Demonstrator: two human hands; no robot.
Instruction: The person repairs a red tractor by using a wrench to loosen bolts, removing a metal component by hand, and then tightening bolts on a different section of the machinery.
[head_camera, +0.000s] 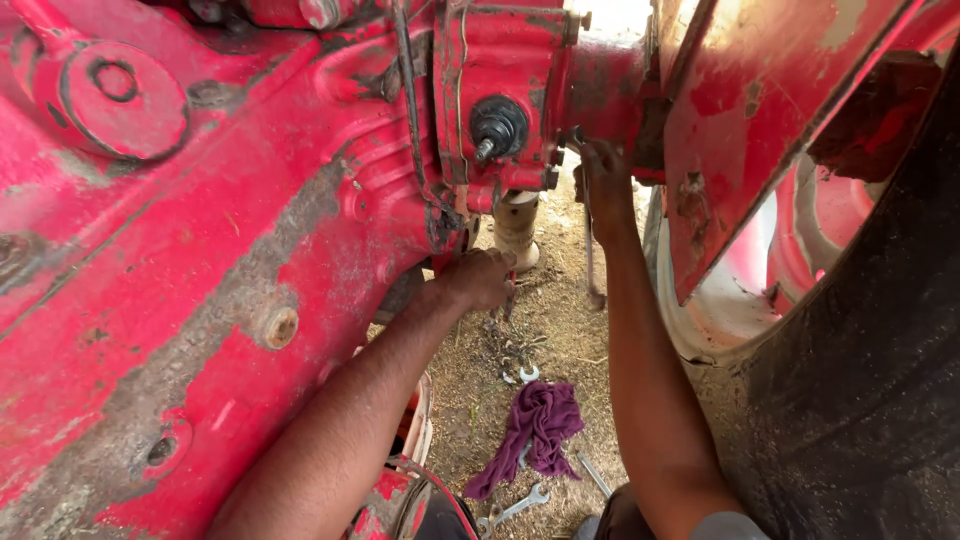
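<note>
The left hand (482, 278) is clamped on a tool under the red tractor housing (300, 230); the right hand (603, 180) grips a spanner (590, 250) at the axle bolts. Either could slip off greasy metal, skinning knuckles

Purple rag (540, 425), wrenches (515, 507) on dirt, black tyre (870, 400)

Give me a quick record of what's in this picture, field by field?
Setting: under a red tractor body, dirt ground
Left hand: closed around something under the housing; what it holds is hidden
Right hand: raised to the axle housing, gripping a long wrench
On the ground: purple rag, two loose wrenches
Right side: large black tyre
</note>
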